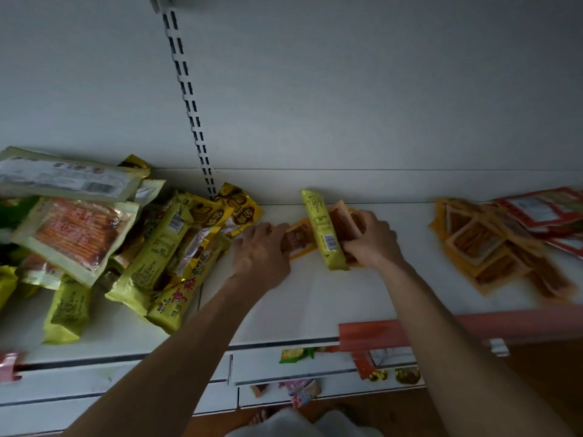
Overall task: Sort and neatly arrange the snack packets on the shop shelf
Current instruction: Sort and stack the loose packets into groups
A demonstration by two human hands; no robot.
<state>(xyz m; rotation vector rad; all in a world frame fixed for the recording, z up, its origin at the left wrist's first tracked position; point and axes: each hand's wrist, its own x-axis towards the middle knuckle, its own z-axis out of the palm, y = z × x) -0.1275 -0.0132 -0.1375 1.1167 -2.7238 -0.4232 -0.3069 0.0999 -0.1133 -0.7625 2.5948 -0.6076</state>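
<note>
right hand (372,239) grips right end of orange packets (298,239) mid-shelf; left hand (262,247) sits on their left end, can't tell if gripping or just pressing. yellow packet (323,230) lies across them. mixed packet heap (126,241) at left, orange pile (492,247) at right, all on white shelf (315,298)

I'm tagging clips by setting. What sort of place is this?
Probably a small shop: a white display shelf with a slotted upright behind it, a red price strip along its front edge, and heaps of snack packets.
</note>
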